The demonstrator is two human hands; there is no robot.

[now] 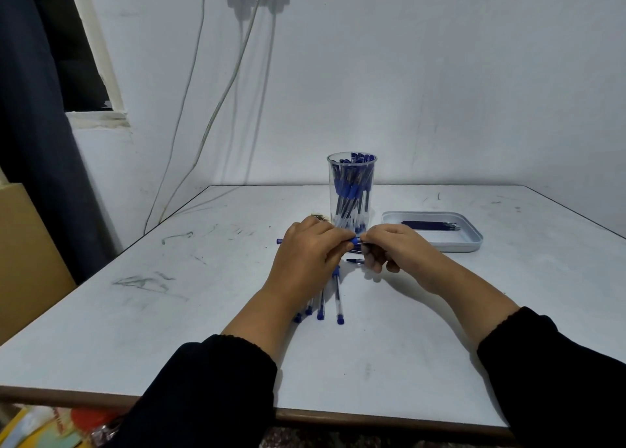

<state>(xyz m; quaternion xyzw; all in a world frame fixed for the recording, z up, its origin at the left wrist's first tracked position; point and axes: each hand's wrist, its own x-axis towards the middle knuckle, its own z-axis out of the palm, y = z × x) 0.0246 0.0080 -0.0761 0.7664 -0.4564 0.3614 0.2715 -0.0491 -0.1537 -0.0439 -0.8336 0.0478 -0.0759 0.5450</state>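
Clear jar (332, 204), white tray (437, 246), wall cables (211, 122), dark curtain (30, 126)

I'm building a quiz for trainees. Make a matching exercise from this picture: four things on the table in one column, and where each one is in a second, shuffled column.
Things
1. clear jar
2. white tray
3. loose pens
4. held pen

Places
A. flat on the table, partly under the left hand
B. pinched between the left hand and the right hand
C. upright, just beyond the hands
D. right of the clear jar, holding dark refills

Pairs: 1-C, 2-D, 3-A, 4-B
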